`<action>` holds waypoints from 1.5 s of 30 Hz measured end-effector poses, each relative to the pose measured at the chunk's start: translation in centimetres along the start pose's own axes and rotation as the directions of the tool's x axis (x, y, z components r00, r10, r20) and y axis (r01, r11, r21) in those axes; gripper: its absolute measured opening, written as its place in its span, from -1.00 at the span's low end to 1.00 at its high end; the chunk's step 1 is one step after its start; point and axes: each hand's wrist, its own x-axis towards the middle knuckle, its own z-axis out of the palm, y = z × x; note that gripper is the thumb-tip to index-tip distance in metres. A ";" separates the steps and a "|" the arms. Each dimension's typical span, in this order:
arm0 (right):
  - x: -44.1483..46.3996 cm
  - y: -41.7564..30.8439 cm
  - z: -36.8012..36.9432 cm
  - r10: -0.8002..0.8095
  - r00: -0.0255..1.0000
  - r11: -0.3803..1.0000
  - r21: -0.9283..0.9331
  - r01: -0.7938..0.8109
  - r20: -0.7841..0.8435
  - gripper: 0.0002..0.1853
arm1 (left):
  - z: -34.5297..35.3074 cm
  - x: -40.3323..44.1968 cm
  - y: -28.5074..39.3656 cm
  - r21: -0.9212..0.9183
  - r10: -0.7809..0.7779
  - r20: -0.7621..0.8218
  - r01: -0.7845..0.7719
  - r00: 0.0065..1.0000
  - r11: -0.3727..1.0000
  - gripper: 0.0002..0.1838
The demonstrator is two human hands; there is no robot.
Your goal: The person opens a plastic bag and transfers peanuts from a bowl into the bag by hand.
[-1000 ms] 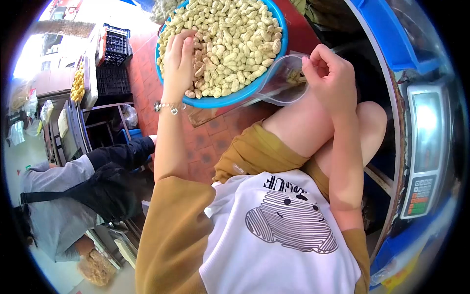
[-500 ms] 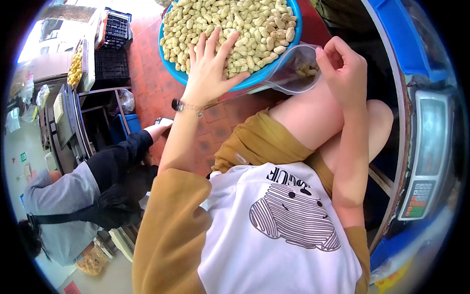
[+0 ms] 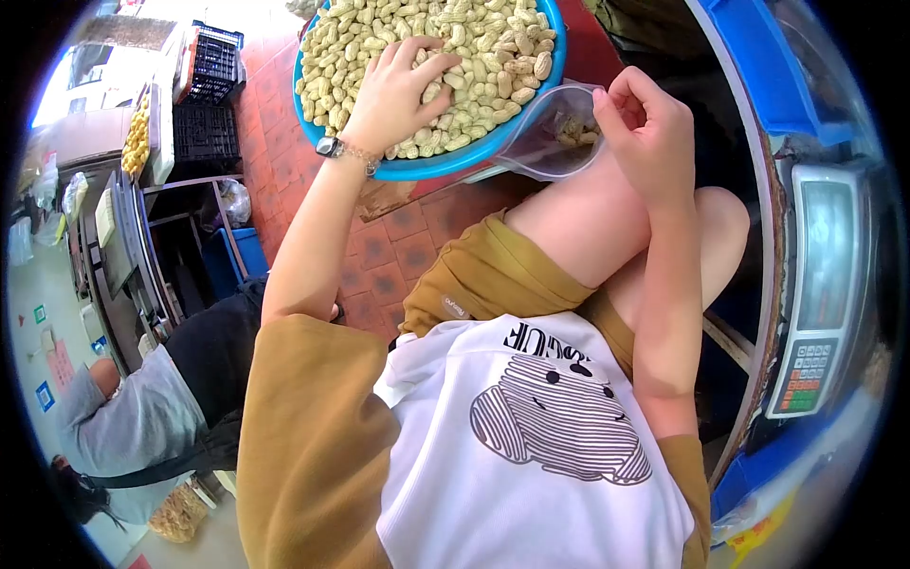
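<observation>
Palm down on the peanuts (image 3: 512, 57) in a round blue basin (image 3: 445, 169), my left hand (image 3: 398, 90) has its fingers apart and bent. Its fingertips touch the pile, and whether a peanut lies under the palm is hidden. A clear plastic bag (image 3: 545, 147) hangs by the basin's right rim, its mouth gaping. My right hand (image 3: 640, 119) pinches the bag's edge between thumb and fingers. A few peanuts (image 3: 575, 130) show inside the bag, above my knee.
A digital scale (image 3: 823, 275) stands at the right beside blue trays (image 3: 763, 66). At the left another person (image 3: 152, 417) bends near shelving. Black crates (image 3: 207, 133), a blue bin (image 3: 237, 254) and a strip of yellow items (image 3: 137, 142) are beyond.
My left hand went from the basin's left side to spread flat on the peanuts, then bent its fingers. My right hand keeps its pinch on the bag. The other person has shifted.
</observation>
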 end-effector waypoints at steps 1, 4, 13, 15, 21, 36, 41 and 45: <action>0.0 0.0 0.0 -0.002 1.000 1.000 -0.005 0.002 -0.001 -0.77 | 0.0 0.2 -0.2 0.009 -0.006 0.001 0.006 1.000 1.000 -0.61; 0.0 0.1 -0.1 -0.009 1.000 1.000 -0.004 0.009 -0.007 -0.76 | 0.1 0.8 -0.7 0.051 -0.010 0.010 0.010 1.000 0.999 -0.59; 0.0 -0.2 -0.1 0.010 1.000 1.000 -0.014 -0.010 0.018 -0.76 | 0.2 2.2 -2.1 0.144 0.043 -0.010 -0.041 0.999 0.989 -0.68; 0.0 -0.2 0.0 0.005 1.000 1.000 -0.014 -0.005 0.016 -0.77 | 0.2 2.5 -1.9 0.155 0.052 -0.015 -0.049 0.999 0.987 -0.68; 0.1 0.4 0.3 -0.026 1.000 1.000 0.000 0.026 -0.016 -0.77 | 0.0 3.8 -2.8 -0.198 -0.192 -0.073 0.174 0.979 0.965 -0.72; 0.0 0.2 0.4 0.004 1.000 1.000 0.017 -0.004 -0.019 -0.77 | -1.6 0.7 -2.5 -0.728 -0.558 0.473 -0.055 0.682 -0.684 -0.85; 0.0 0.1 0.3 0.015 1.000 1.000 0.020 -0.015 -0.005 -0.77 | -2.0 0.7 1.3 -0.510 -0.380 0.522 -0.079 0.764 -0.857 -0.83; 0.1 0.2 -0.1 0.042 0.999 0.999 -0.003 -0.042 0.019 -0.77 | -2.9 1.3 4.9 -0.393 -0.263 0.528 -0.042 0.807 -0.918 -0.82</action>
